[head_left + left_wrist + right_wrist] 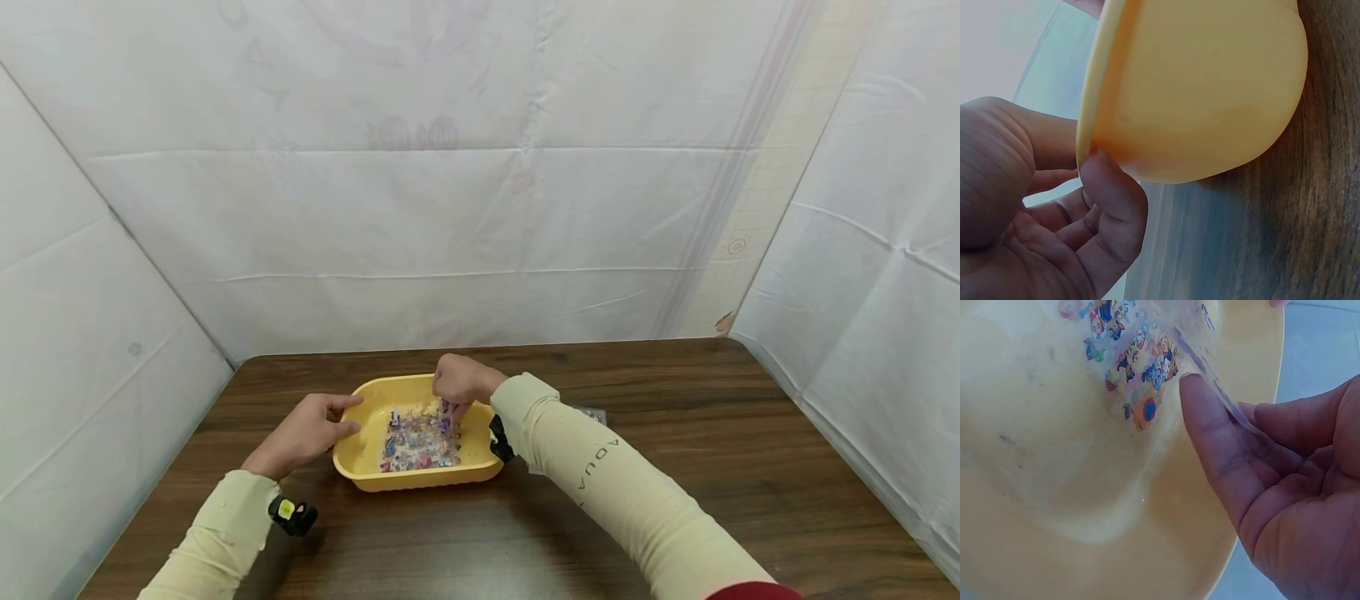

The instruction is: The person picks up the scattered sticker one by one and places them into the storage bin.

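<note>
A yellow oval tub [431, 481] stands on the table, with clear sheets of small colourful cartoon stickers [416, 437] lying inside. At the tub's left end, my left hand [303, 433] pinches the rim [1094, 81] between thumb and fingers. My right hand [463, 382] reaches down into the right part of the tub. Its thumb and fingers pinch the edge of a clear sticker sheet [1216, 381], which is tilted up, seen nearly edge-on in the right wrist view. More printed stickers [1154, 369] show beside it. How many sheets are in the tub I cannot tell.
On the brown wooden table [690, 433], another clear printed sheet [596, 414] lies right of the tub, partly hidden by the right sleeve [600, 467]. White cloth walls [450, 250] enclose the back and both sides.
</note>
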`<act>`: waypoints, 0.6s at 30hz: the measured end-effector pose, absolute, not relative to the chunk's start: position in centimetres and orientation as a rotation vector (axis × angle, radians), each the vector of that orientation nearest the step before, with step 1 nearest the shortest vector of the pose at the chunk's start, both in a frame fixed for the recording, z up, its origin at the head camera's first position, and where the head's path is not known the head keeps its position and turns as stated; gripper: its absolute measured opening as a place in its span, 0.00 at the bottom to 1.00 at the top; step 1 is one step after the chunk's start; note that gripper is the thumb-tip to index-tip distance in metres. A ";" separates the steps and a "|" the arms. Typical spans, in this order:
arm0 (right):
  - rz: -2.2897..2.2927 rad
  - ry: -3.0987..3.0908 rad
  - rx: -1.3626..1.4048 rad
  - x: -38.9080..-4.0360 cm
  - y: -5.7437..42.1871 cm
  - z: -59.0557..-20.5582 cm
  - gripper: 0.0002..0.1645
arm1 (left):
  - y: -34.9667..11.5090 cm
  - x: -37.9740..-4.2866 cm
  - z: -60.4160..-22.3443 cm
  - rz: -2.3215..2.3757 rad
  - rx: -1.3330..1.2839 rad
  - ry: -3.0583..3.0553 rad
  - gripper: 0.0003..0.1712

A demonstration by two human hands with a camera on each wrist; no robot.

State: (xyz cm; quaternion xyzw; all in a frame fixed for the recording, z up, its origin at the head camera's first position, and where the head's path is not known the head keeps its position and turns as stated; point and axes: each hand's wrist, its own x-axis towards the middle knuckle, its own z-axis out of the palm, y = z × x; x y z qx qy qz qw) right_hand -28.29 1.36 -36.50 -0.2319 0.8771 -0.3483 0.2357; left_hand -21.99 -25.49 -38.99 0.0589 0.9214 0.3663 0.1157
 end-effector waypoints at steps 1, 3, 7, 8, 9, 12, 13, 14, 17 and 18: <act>-0.946 2.406 -0.639 -28.3 1.4 -36.5 0.37 | -25.5 -22.0 -39.0 1.073 0.170 2.699 0.30; -0.932 2.406 -0.640 -28.3 1.4 -36.4 0.36 | -25.4 -22.0 -38.9 1.074 0.167 2.698 0.30; -0.919 2.399 -0.631 -28.2 1.4 -36.4 0.36 | -25.4 -22.0 -38.9 1.078 0.155 2.695 0.30; -0.923 2.395 -0.629 -28.2 1.4 -36.3 0.36 | -25.4 -22.0 -38.9 1.078 0.151 2.695 0.30; -0.924 2.390 -0.627 -28.1 1.4 -36.3 0.36 | -25.4 -22.0 -38.9 1.079 0.148 2.694 0.30; -0.923 2.386 -0.624 -28.0 1.4 -36.3 0.36 | -25.4 -22.0 -39.0 1.082 0.147 2.694 0.30; -0.923 2.385 -0.623 -28.0 1.4 -36.3 0.36 | -25.4 -22.0 -39.0 1.082 0.147 2.694 0.30; -0.921 2.384 -0.623 -28.0 1.4 -36.3 0.36 | -25.5 -21.9 -39.0 1.084 0.148 2.693 0.30; -0.912 2.386 -0.617 -28.0 1.4 -36.3 0.35 | -25.5 -21.9 -39.1 1.090 0.153 2.691 0.30; -0.905 2.390 -0.613 -28.0 1.4 -36.3 0.35 | -25.5 -21.9 -39.1 1.091 0.153 2.691 0.30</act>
